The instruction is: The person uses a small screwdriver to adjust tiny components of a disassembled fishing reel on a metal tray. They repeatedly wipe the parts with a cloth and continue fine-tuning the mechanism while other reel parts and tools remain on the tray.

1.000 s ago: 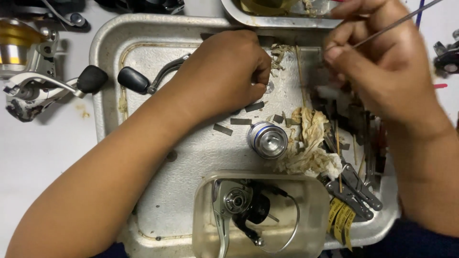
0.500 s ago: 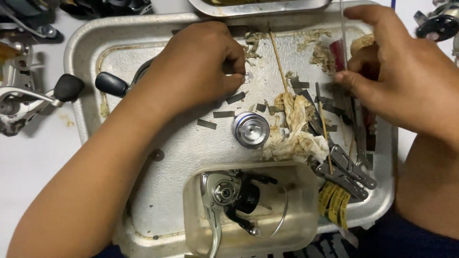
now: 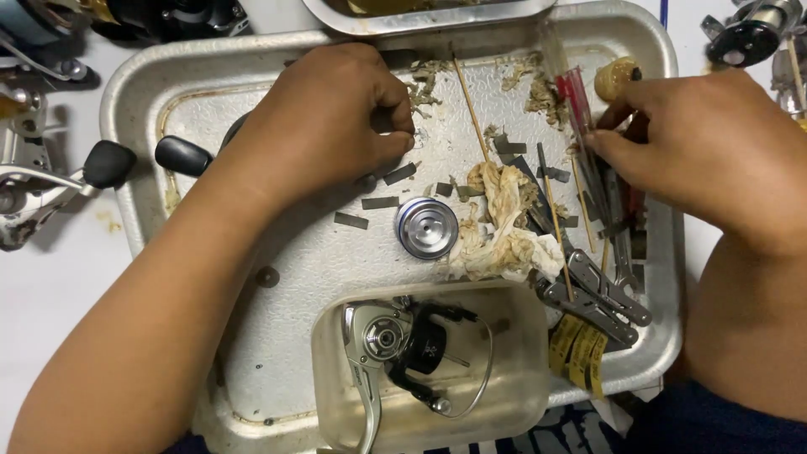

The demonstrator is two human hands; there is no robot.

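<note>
Mid-job, it seems: the left hand pinches a small, hidden part over the metal tray, the right hand fingers closed among tools, reel body still stripped.

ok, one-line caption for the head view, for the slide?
Left hand pinches a small part over a metal tray; right hand reaches among tools beside a stained rag and silver spool.

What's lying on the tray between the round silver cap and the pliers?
In the head view, a crumpled stained rag lies between the silver cap and the pliers, touching thin wooden sticks.
</note>
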